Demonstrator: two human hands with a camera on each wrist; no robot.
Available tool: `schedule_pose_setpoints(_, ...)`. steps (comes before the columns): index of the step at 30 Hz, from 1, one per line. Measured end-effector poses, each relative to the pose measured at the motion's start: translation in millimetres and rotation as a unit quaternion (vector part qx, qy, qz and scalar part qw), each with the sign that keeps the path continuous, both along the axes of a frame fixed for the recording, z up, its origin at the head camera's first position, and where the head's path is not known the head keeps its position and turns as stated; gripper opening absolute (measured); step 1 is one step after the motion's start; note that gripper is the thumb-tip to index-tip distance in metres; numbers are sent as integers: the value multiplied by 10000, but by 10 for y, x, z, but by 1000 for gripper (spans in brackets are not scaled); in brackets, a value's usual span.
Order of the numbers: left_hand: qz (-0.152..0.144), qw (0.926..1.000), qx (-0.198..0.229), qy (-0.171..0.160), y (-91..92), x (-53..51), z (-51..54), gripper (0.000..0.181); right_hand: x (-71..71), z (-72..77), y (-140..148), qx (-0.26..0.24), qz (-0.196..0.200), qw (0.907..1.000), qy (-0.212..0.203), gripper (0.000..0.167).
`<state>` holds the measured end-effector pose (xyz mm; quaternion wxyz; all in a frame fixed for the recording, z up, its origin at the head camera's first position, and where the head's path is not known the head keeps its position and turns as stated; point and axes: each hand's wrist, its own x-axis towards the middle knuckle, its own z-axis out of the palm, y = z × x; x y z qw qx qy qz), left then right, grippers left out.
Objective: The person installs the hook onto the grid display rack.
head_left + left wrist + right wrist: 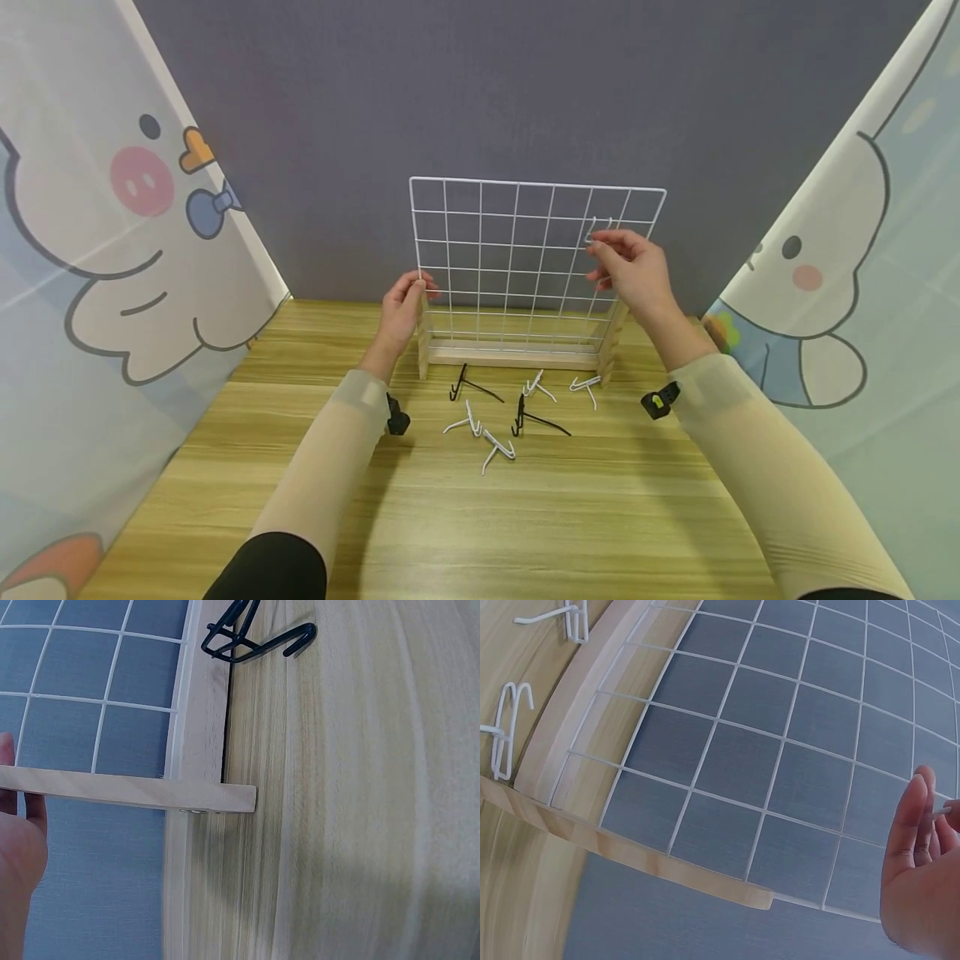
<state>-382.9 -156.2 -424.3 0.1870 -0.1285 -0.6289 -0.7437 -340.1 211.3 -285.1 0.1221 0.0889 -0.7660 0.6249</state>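
A white wire grid (517,271) stands upright in a wooden base (513,358). At its left edge, my left hand (402,308) grips the wooden side post (97,785) between thumb and fingers. Near the grid's upper right, my right hand (633,267) pinches a white hook (591,233), whose two prongs are by the upper horizontal wire; whether they are seated on it I cannot tell. In the right wrist view only a short white tip shows between the fingers of that hand (922,870).
On the wooden table (487,525), in front of the base, lie several white hooks (498,444) and two black hooks (522,417). A grey panel (510,92) rises behind the grid, with cartoon-printed cloths (105,208) at both sides.
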Motion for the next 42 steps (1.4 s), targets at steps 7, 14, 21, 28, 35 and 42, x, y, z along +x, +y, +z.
schedule_pose_setpoints(7, 24, 10000, -16, 35, 8, 5, 1, 29, 42, -13, 15, 4, 20, 9999, 122, 33)
schedule_pose_setpoints(14, 89, 9999, 28, 124, 26, 14, -6, 21, 48, -66, 27, 112, -8, 9995, 301, 34)
schedule_pose_setpoints(21, 50, 9998, 95, 162, 19, 5, -22, 23, 112, -107, 74, 197, -14, 9989, 428, 36)
schedule_pose_setpoints(28, -27, 9998, 36, 199, 10, 25, -3, 20, 219, -156, 181, 428, 165, 9986, 277, 55)
schedule_pose_setpoints(35, -77, 9998, 25, 204, 12, 42, 5, 21, 407, -304, 278, 570, 247, 9979, 204, 64)
schedule_pose_setpoints(42, -52, 9999, 13, 152, 16, 28, 3, 28, 591, -562, 303, 424, 520, 9972, 334, 39)
